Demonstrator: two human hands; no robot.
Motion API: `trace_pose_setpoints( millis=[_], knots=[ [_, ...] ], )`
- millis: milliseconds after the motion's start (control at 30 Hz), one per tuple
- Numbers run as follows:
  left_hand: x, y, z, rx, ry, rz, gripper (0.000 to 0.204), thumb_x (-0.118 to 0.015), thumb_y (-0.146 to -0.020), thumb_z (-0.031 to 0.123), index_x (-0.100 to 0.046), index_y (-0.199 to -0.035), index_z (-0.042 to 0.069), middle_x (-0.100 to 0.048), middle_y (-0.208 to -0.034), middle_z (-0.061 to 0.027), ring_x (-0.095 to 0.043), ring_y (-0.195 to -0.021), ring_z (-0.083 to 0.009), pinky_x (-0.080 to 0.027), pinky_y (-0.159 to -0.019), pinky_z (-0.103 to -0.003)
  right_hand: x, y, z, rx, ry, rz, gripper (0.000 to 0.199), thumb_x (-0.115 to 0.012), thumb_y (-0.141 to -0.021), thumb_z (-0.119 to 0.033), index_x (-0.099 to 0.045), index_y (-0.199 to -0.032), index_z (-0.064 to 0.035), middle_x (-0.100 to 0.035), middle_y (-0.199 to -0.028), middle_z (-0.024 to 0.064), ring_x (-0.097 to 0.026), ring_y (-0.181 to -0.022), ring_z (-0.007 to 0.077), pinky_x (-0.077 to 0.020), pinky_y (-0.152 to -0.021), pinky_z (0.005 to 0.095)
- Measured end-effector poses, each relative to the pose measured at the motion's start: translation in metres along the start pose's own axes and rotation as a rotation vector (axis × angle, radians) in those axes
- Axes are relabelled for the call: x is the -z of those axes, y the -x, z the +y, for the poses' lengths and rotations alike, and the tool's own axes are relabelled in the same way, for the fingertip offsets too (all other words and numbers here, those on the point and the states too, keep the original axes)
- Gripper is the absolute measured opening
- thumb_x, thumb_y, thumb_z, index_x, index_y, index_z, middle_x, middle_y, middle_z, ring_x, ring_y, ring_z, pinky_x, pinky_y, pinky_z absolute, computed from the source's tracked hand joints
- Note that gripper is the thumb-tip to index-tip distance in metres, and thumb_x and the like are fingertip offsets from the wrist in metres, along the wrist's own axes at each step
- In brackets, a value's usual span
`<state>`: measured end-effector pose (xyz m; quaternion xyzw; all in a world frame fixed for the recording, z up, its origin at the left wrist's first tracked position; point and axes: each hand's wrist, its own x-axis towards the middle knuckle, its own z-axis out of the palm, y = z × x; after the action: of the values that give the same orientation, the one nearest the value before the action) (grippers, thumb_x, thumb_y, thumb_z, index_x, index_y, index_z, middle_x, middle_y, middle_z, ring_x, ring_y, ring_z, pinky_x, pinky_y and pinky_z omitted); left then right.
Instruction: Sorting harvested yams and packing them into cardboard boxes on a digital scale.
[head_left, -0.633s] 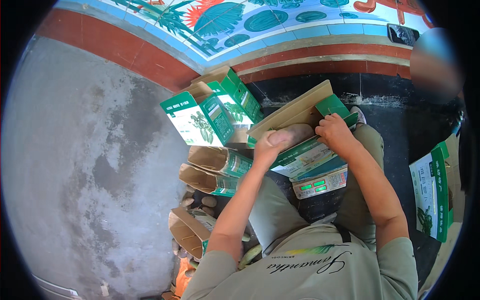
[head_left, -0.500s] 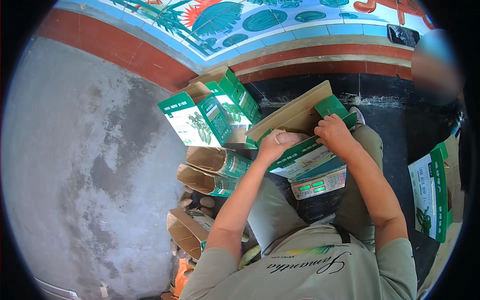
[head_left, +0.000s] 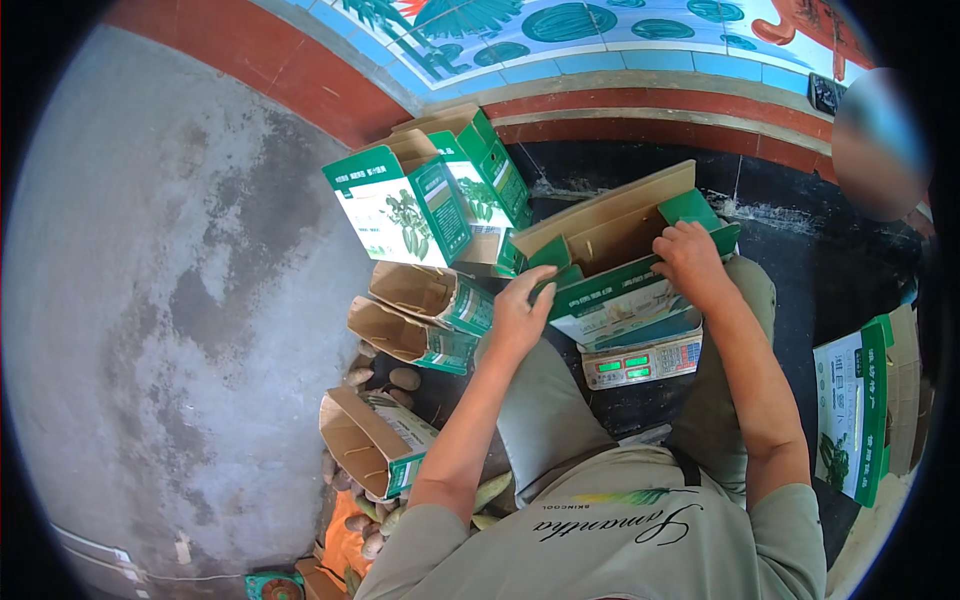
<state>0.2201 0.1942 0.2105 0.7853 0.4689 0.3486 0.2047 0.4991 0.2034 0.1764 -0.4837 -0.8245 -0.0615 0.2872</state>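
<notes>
An open green-and-white cardboard box (head_left: 620, 302) rests on a digital scale (head_left: 640, 362) with a lit green display, between my knees. At the box's left end, my left hand (head_left: 518, 315) has thumb and fingers apart beside the green end flap (head_left: 566, 284), with nothing seen in it. My right hand (head_left: 690, 262) curls its fingers over the box's near rim toward the right end, gripping the cardboard. The long brown back flap (head_left: 610, 210) stands up. Most of the box's inside is shadowed, and its contents cannot be made out.
To the left stand two more boxes (head_left: 400, 205), several open ones (head_left: 410, 335), and another (head_left: 370, 440) nearer me. Brownish tubers (head_left: 404, 378) lie among them, some by an orange sheet (head_left: 340, 535). A box (head_left: 855, 405) stands at right. A tiled wall (head_left: 640, 60) runs behind.
The pale, rounded tuber seen at my left hand is no longer in view. That hand has drawn back to the box's left end; my right hand stays at the rim. The whole view has shifted slightly.
</notes>
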Motion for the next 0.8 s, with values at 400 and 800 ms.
trace_pose_setpoints(
  millis=[400, 800],
  knots=[
    [0.054, 0.234, -0.119, 0.657, -0.255, 0.266, 0.017, -0.057, -0.083, 0.015, -0.064, -0.093, 0.002, -0.064, -0.091, -0.0183, -0.064, -0.082, -0.0321, -0.049, -0.072, -0.035, 0.013, 0.007, -0.007, -0.031, 0.014, 0.033, 0.025, -0.074, -0.06, -0.013, -0.053, -0.074, -0.0079, -0.052, -0.075, 0.0069, -0.052, -0.079, 0.026, -0.0399, -0.073, 0.0371],
    [-0.024, 0.581, -0.185, 1.456, -0.362, -0.603, 0.047, -0.056, -0.078, 0.033, -0.055, -0.119, 0.01, -0.051, -0.125, -0.017, -0.05, -0.115, -0.0328, -0.041, -0.094, -0.043, 0.033, -0.008, -0.009, -0.204, -0.082, 0.411, 0.011, -0.06, -0.081, -0.014, -0.057, -0.081, -0.0025, -0.056, -0.08, 0.0117, -0.053, -0.077, 0.0294, -0.0418, -0.07, 0.0372]
  ],
)
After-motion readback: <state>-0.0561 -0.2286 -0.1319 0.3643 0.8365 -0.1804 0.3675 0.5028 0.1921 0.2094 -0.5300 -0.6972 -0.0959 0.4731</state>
